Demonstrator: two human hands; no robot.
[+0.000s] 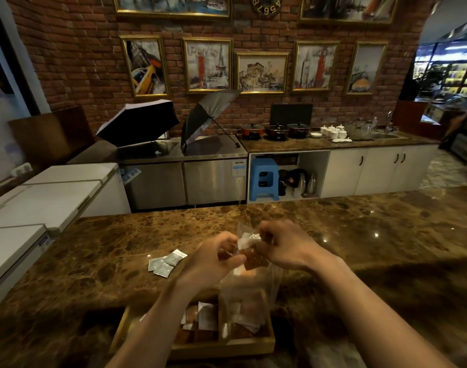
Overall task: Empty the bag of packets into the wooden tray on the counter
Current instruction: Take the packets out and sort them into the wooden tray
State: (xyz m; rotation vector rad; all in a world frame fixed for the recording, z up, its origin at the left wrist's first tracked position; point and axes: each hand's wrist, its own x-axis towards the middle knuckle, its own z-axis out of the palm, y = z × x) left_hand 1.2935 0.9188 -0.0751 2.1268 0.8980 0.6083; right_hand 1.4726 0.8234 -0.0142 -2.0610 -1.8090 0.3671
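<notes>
Wooden tray (221, 347) holds packets (205, 318) — left hand (213, 258), right hand (285, 248) pinching clear bag (249, 296).

Near edge: the wooden tray (253, 343) sits here, its compartments partly filled with packets (205, 318).
Above the tray: both hands (211, 258) (288, 248) and the clear bag (249, 293) hanging from them fill the space.
Left of the hands: three pale sachets (166, 262) lie flat on the worktop (373, 235).
Right half: open marble.
Far edge: bare along its length.
Left corner: open surface.
</notes>
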